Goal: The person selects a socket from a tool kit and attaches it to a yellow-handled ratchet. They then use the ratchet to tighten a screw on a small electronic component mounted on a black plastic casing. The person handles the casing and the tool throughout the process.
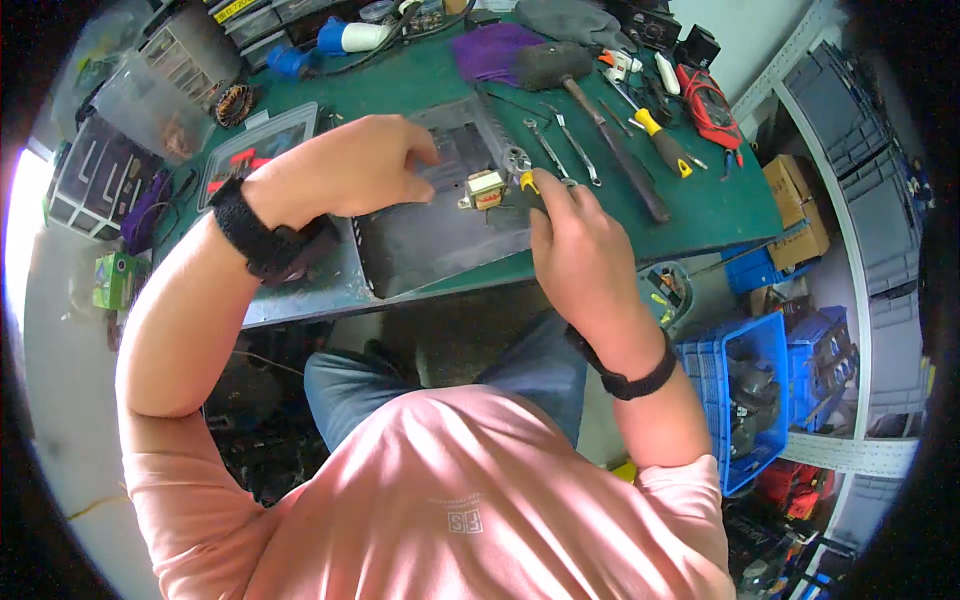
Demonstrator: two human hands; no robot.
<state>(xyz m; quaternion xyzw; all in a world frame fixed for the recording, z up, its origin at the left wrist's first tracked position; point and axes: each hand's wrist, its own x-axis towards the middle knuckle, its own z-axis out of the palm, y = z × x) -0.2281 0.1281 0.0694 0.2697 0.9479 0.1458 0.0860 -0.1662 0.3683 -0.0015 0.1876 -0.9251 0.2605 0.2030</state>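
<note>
In my right hand (pixel 584 240) is a wrench (pixel 518 161) with a round metal head and a yellow part near the fingers; it looks like an adjustable wrench. Its head points away from me over the black tray (pixel 415 255). A small transformer (pixel 485 190) with a pale yellow top and metal mounting tabs sits on the tray, just left of the wrench. My left hand (pixel 352 165) hovers above the tray's left part, thumb and bent fingers apart, with nothing visible between them. Some of its fingers are hidden from this side.
Two spanners (pixel 547 150), a long-handled mallet (pixel 615 145), a yellow-handled screwdriver (pixel 663 142) and a red multimeter (pixel 708 105) lie right on the green bench (pixel 715 210). A clear plastic case (pixel 270 130) stands left. Blue crates (pixel 745 400) stand below right.
</note>
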